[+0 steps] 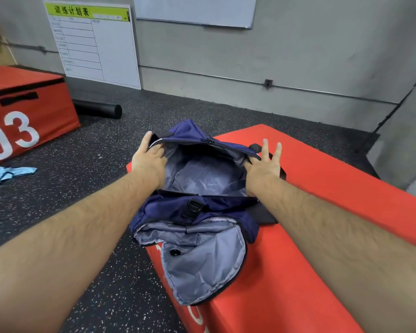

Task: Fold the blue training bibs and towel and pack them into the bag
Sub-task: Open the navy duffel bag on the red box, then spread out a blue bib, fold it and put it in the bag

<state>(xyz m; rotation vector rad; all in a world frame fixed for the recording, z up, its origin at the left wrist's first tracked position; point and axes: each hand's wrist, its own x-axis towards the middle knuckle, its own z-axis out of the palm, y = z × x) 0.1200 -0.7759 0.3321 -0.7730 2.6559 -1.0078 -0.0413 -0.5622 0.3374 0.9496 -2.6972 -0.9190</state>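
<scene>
A navy bag with grey lining lies open on a red padded box, its flap hanging over the box's near edge. My left hand grips the left rim of the bag's mouth, thumb outside and fingers inside. At the right rim, my right hand pinches the fabric with thumb and forefinger while its other fingers stay spread. The bag's inside shows only grey lining. A light blue bib lies crumpled on the floor at far left.
A second red box marked 03 stands at the left, with a black foam roller behind it. A white schedule board leans on the grey wall. Dark speckled rubber floor lies between the boxes.
</scene>
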